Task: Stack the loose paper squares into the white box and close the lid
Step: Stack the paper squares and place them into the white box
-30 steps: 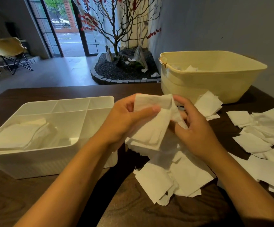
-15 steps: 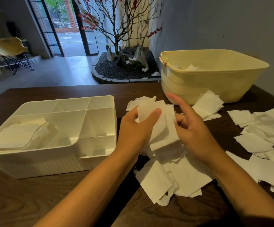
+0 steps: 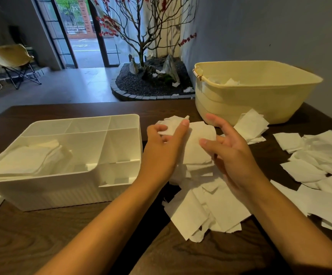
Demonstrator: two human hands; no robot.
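I am watching two bare hands working a bundle of paper squares (image 3: 196,147) above a dark wooden table (image 3: 81,235). The left hand (image 3: 164,149) is gripping the bundle from its left side, thumb and fingers curling round the top sheets. The right hand (image 3: 228,153) is lying against the bundle's right side with its fingers spread and mostly straight, touching the paper rather than closing round it. Under and near the hands, a loose heap of squares (image 3: 204,211) is lying on the table, and more loose squares (image 3: 320,155) are spreading out to the right. To the left, the white box (image 3: 66,187) is sitting open, with dividers inside and a stack of paper (image 3: 26,159) lying in its large left compartment. I cannot tell where its lid is. At the far right, a cream plastic tub (image 3: 256,96) is standing on the table, paper showing inside. Beyond the table, a bare-branched tree with red blossoms (image 3: 141,32) is standing in a gravel bed.
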